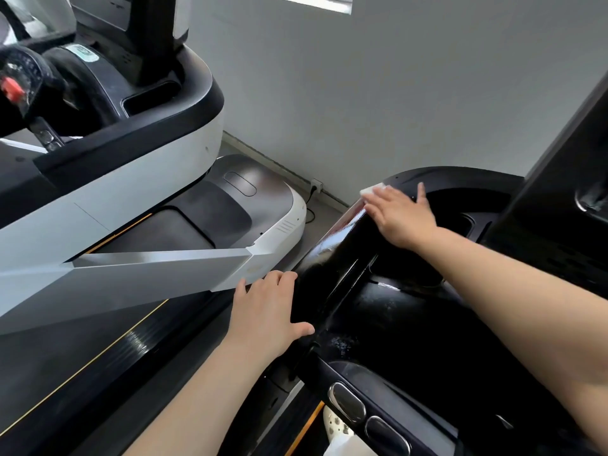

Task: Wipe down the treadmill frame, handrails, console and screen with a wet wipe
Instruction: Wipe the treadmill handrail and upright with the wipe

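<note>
I look down on a glossy black treadmill console (394, 311) that fills the lower right. My right hand (399, 213) lies flat with straight fingers on the console's far left edge and presses a white wet wipe (371, 189) against it; only a corner of the wipe shows beyond the fingertips. My left hand (266, 311) rests on the console's near left side, fingers spread over the edge and thumb on top. A dark screen (566, 179) rises at the right edge. Wet streaks shine on the console surface.
A second treadmill, white and black (164, 179), stands close on the left with its silver handrail (158, 268) reaching toward my left hand. Its black console (82, 77) has a red safety key (11, 88). A grey wall (394, 93) lies ahead. Metal grip sensors (348, 401) sit low.
</note>
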Demonstrator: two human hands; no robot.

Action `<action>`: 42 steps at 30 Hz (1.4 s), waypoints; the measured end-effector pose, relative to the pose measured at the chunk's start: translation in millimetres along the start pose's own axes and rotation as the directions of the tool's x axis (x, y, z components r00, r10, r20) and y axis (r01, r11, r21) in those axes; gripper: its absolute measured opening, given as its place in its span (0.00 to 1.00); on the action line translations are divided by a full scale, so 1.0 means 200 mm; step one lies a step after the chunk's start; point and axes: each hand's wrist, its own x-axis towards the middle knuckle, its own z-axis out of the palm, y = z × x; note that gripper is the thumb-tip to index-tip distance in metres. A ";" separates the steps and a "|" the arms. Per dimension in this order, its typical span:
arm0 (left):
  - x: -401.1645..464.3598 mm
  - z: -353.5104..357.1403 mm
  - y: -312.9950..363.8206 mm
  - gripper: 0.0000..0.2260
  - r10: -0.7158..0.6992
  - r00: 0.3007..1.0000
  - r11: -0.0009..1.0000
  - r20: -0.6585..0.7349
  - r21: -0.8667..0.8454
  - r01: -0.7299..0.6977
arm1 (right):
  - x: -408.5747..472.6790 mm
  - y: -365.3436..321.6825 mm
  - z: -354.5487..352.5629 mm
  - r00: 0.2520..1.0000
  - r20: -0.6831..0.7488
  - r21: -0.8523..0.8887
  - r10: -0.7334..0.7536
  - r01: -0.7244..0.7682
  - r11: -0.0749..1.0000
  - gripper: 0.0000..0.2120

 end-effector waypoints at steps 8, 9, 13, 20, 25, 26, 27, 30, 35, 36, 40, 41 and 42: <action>0.01 0.01 -0.01 0.36 0.009 1.000 1.000 -0.012 0.001 -0.009 | -0.17 -0.28 0.03 0.945 -0.022 -0.014 -0.326 0.325 0.945 0.21; 0.01 0.01 -0.01 0.36 0.011 1.000 1.000 -0.012 0.001 -0.011 | -0.18 -0.27 0.01 0.941 -0.018 -0.019 -0.338 0.338 0.941 0.21; 0.00 0.00 -0.01 0.36 0.017 1.000 1.000 -0.012 0.003 -0.017 | -0.05 -0.04 -0.01 0.996 -0.001 0.021 -0.092 0.092 0.996 0.21; 0.00 0.01 -0.01 0.37 0.019 1.000 1.000 -0.013 -0.002 -0.019 | -0.13 -0.05 0.05 0.999 0.050 0.098 0.008 -0.012 0.995 0.26; 0.01 0.01 -0.02 0.37 0.015 1.000 1.000 -0.007 0.005 -0.015 | -0.36 -0.12 0.08 0.935 0.100 0.009 -0.340 0.341 0.940 0.37; 0.01 0.01 -0.01 0.37 0.014 1.000 1.000 -0.004 0.007 -0.014 | -0.32 -0.07 0.08 0.944 0.083 -0.012 -0.318 0.320 0.947 0.35; 0.01 0.00 -0.01 0.37 0.013 1.000 1.000 -0.002 0.010 -0.013 | -0.27 -0.01 0.07 0.966 0.077 -0.009 -0.246 0.247 0.969 0.31; 0.01 -0.01 0.00 0.37 0.017 1.000 1.000 0.018 0.024 -0.017 | -0.11 0.12 0.03 0.992 0.125 0.041 -0.004 -0.001 0.999 0.26; 0.07 -0.05 -0.01 0.32 -0.002 0.998 1.000 0.061 -0.025 0.003 | -0.21 0.05 0.07 0.976 0.097 0.019 -0.195 0.194 0.981 0.32; 0.09 -0.07 0.01 0.31 -0.008 0.998 1.000 0.058 -0.028 0.010 | -0.23 0.06 0.07 0.961 0.088 -0.006 -0.263 0.264 0.964 0.35; 0.21 -0.11 0.12 0.30 0.041 0.997 0.998 -0.067 -0.053 -0.045 | -0.09 0.23 0.03 0.974 0.092 -0.096 -0.208 0.217 0.971 0.30; 0.23 -0.11 0.16 0.30 0.061 0.994 0.996 -0.095 -0.063 -0.068 | -0.04 0.28 0.01 0.989 0.091 -0.111 -0.120 0.130 0.985 0.27; 0.25 -0.11 0.19 0.31 0.082 0.990 0.994 -0.115 -0.059 -0.089 | 0.00 0.32 0.00 0.996 0.084 -0.120 -0.035 0.045 0.992 0.26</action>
